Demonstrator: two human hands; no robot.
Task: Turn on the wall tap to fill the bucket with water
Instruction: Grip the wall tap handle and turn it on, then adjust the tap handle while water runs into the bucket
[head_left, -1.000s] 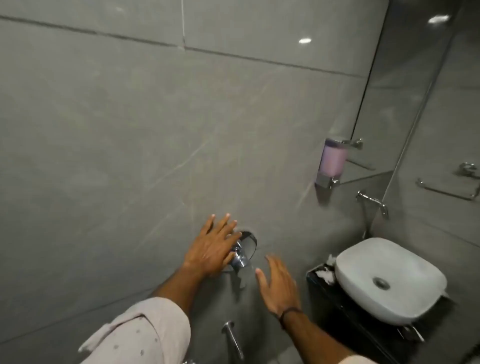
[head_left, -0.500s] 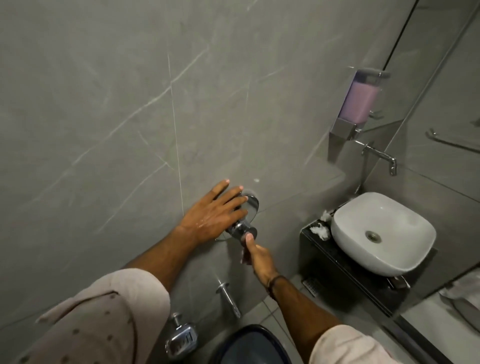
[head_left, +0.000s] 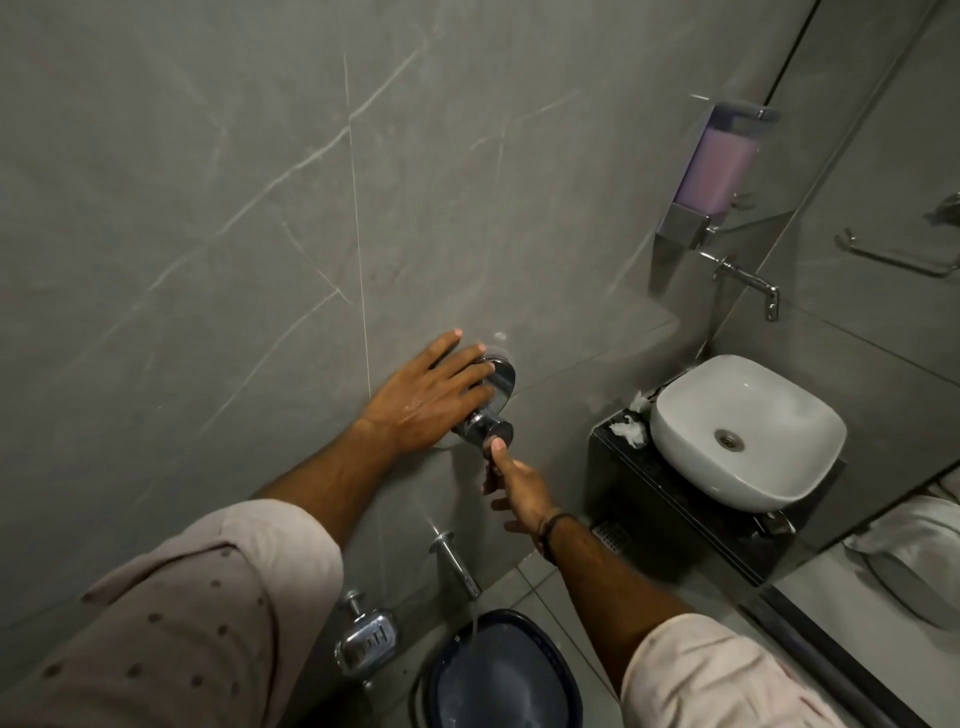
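A chrome tap valve (head_left: 491, 410) with a round wall plate sticks out of the grey tiled wall. My left hand (head_left: 426, 397) lies flat on the wall beside the plate, fingers spread. My right hand (head_left: 511, 480) grips the valve's handle from below, thumb on the knob. Lower down, a chrome spout (head_left: 457, 564) sends a thin stream of water into a dark blue bucket (head_left: 501, 675) on the floor.
A white basin (head_left: 748, 426) sits on a black counter (head_left: 675, 499) at the right, with a basin tap (head_left: 748, 280) and a soap dispenser (head_left: 719, 166) above. A chrome soap dish (head_left: 366, 642) hangs left of the bucket. A mirror fills the right edge.
My right hand has taken hold of the valve handle. Water now runs from the spout into the bucket. The view has tilted down, showing the bucket.
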